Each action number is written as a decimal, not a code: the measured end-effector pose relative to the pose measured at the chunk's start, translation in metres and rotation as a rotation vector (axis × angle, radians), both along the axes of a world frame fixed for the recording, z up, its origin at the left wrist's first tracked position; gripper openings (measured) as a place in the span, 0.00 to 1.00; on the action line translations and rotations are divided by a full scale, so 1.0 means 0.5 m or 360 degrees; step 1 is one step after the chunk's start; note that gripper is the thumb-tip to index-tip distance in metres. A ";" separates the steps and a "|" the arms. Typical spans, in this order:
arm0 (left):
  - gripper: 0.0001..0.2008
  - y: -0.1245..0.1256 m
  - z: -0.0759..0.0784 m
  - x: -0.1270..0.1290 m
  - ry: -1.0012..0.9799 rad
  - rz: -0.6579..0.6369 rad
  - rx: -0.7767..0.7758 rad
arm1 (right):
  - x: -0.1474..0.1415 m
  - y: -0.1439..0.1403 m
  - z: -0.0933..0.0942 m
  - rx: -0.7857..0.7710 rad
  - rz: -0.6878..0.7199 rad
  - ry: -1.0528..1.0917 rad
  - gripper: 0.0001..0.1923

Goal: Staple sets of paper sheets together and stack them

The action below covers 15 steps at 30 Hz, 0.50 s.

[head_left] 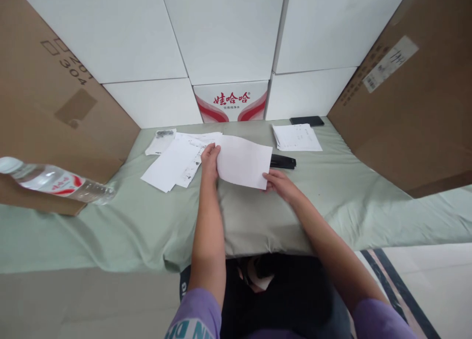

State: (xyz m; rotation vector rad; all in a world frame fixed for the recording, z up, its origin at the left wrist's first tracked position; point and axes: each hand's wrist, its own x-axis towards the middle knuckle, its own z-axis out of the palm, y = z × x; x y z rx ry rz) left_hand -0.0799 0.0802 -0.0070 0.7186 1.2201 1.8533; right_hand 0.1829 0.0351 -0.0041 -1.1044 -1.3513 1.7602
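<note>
Between my two hands I hold a white sheet of paper (244,162), lifted above the cloth and slightly curved. My left hand (210,160) is closed on its left edge, near the upper corner. At the lower right corner, my right hand (279,182) pinches the sheet between thumb and fingers. A black stapler (283,162) lies behind the sheet, its left part hidden by the paper. To the left, loose printed sheets (173,162) overlap on the cloth, close to my left hand.
A green cloth (147,231) covers the table. At the back right are a paper stack (298,138) and a black phone (307,121). A clear packet (161,141) lies back left. A water bottle (59,181), cardboard boxes (413,112) and white boxes (224,39) surround the surface.
</note>
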 end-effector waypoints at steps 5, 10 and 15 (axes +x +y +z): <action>0.23 -0.008 0.014 0.010 -0.0014 -0.0190 -0.0011 | 0.078 0.050 0.021 0.0597 -0.0346 -0.0636 0.13; 0.20 -0.007 0.011 0.022 -0.0021 -0.0423 -0.0049 | 0.270 0.208 0.051 0.0709 -0.1139 -0.1242 0.09; 0.19 0.008 0.005 0.028 0.0011 -0.0516 -0.0145 | 0.367 0.316 0.081 0.0545 -0.1185 -0.1518 0.13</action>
